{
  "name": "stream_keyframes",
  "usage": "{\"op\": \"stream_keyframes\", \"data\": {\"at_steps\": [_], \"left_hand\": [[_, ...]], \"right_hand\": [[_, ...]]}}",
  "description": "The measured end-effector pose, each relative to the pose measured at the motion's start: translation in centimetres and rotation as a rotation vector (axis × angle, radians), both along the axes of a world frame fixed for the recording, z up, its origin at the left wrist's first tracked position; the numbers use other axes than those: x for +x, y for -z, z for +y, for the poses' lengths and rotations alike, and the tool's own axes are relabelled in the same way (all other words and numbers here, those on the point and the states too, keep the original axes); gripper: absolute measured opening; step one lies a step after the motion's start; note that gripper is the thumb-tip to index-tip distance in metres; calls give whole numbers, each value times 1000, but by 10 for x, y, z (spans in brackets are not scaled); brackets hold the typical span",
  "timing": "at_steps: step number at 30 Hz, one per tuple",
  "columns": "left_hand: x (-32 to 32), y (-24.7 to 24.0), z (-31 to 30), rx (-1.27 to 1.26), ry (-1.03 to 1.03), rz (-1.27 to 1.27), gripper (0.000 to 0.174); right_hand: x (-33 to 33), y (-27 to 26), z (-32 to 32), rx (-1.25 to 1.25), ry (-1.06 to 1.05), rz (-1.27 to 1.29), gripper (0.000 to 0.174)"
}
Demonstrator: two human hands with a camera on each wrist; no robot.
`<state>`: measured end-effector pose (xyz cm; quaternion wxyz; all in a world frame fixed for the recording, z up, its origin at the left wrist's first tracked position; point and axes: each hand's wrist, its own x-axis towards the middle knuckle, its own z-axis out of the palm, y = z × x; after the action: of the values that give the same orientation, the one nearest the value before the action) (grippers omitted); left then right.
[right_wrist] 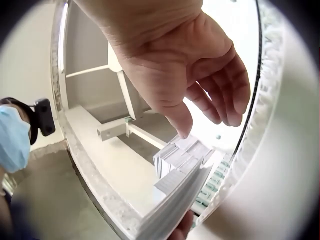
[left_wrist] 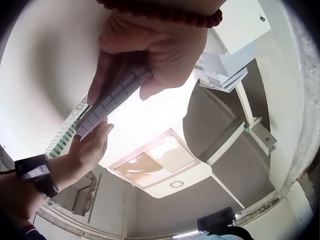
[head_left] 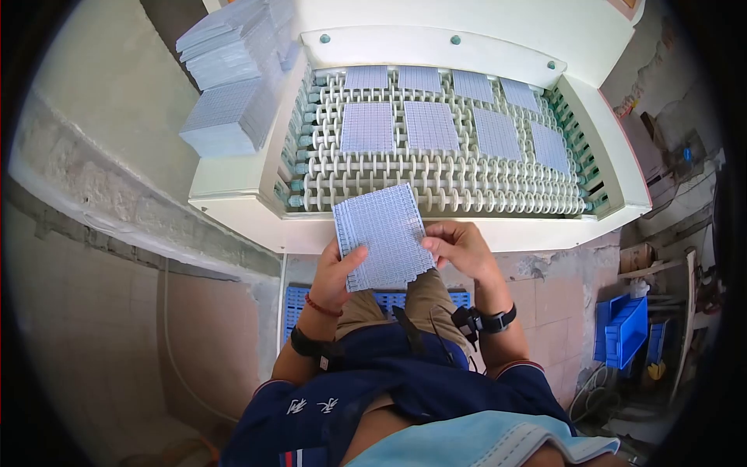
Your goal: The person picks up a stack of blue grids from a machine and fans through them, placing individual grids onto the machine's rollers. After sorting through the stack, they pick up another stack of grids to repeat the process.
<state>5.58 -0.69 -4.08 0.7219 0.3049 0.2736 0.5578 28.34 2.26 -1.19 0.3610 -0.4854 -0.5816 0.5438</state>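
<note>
A small stack of thin, pale blue-white boards [head_left: 381,233] with a fine grid pattern is held tilted over the lap. My left hand [head_left: 333,274] grips its lower left side, the thumb lying on the top face. In the left wrist view the stack's layered edge [left_wrist: 112,102] sits between thumb and fingers. At the right edge of the stack is my right hand [head_left: 464,251], thumb tip close to the boards. The right wrist view shows that hand [right_wrist: 185,75] with loosely bent fingers and nothing between thumb and fingertips, the stack [right_wrist: 175,205] lying below it.
A white conveyor machine with rows of rollers [head_left: 373,183] stands ahead, carrying two rows of similar boards [head_left: 432,126]. Tall piles of boards [head_left: 226,117] stand on its left corner. Blue bins [head_left: 624,331] are at the right, and a blue pallet [head_left: 294,303] lies below.
</note>
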Motion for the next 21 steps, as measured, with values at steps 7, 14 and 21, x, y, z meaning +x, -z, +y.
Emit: {"op": "stream_keyframes", "data": {"at_steps": [7, 14, 21], "left_hand": [[3, 0, 1, 21, 1, 51, 36], [-1, 3, -1, 47, -17, 104, 36], [-24, -3, -4, 34, 22, -76, 38]], "right_hand": [[-8, 20, -18, -206, 40, 231, 20], [-10, 26, -20, -184, -4, 237, 17], [24, 25, -9, -24, 332, 462, 15]]}}
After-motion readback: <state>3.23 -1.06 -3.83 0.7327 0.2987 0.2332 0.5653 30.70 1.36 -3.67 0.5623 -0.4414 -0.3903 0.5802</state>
